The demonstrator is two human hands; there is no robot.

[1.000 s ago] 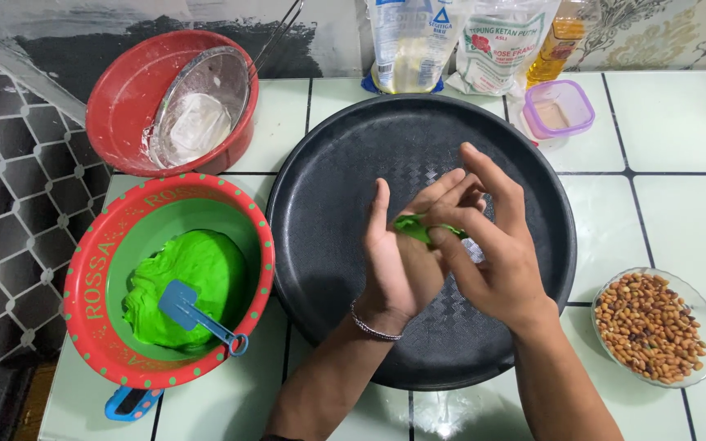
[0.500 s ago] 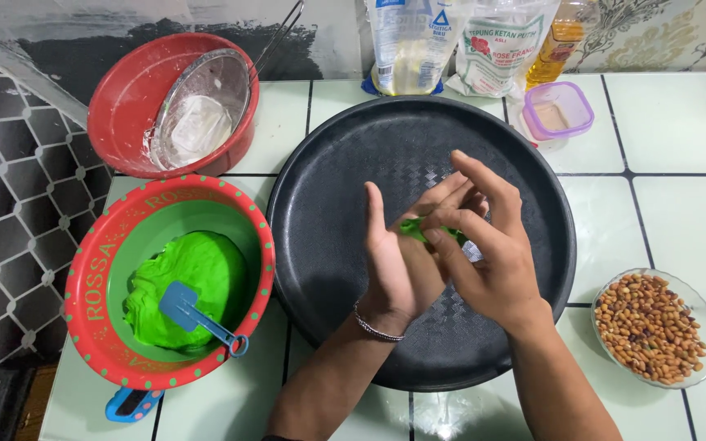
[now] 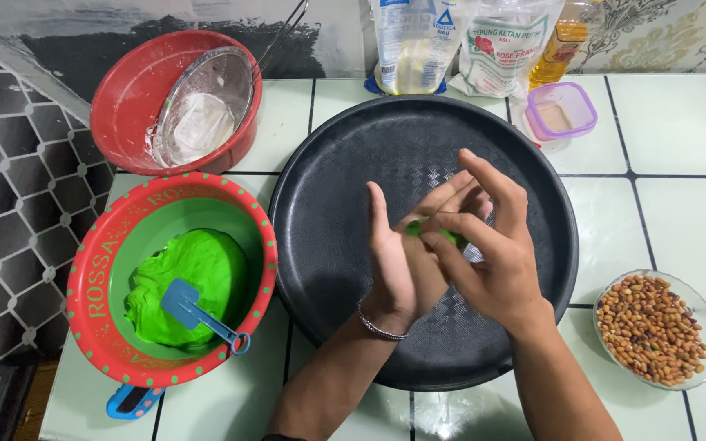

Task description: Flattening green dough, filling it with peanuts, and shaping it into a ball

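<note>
From the head camera, both hands hovered over the big black tray [image 3: 328, 171]. The left hand [image 3: 402, 261] was flat and open, cradling a small green dough piece [image 3: 426, 230], while the right hand [image 3: 496, 257] pinched it with curled fingers. More green dough [image 3: 194, 282] sat in the red-rimmed bowl [image 3: 96, 269] nearby, peanuts [image 3: 651, 327] off to the right.

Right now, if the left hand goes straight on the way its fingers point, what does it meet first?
Probably the far rim of the black tray, then the flour bag. The left hand points up-right; its height is unclear.
</note>
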